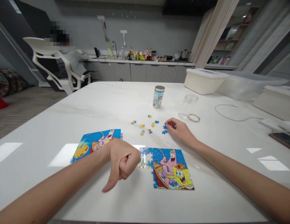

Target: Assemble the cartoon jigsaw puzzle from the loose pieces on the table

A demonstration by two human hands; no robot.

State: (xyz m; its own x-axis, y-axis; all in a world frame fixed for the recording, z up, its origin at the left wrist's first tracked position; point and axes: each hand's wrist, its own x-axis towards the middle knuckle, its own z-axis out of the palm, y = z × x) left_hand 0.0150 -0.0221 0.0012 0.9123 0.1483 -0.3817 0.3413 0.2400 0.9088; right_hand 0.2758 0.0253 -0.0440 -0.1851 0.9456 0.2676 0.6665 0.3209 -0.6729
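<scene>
On the head camera, there's the part-built jigsaw (170,169) lying toward the near edge of the counter (107,102), gappy on its left! The left hand (126,160) is right at that side, fingers curled into the palm, thumb stuck out, no piece visible in them. Across to the right hand (179,130): fingers bent, tips right at a blue piece (164,127), pinched or merely touched, can't tell. Loose pieces (153,124) scatter mid-counter; a labelled jar (158,98) stands nearer the far edge. And the picture sheet (88,146), nearer the left edge, sits partly hidden by the left forearm (72,177).
</scene>
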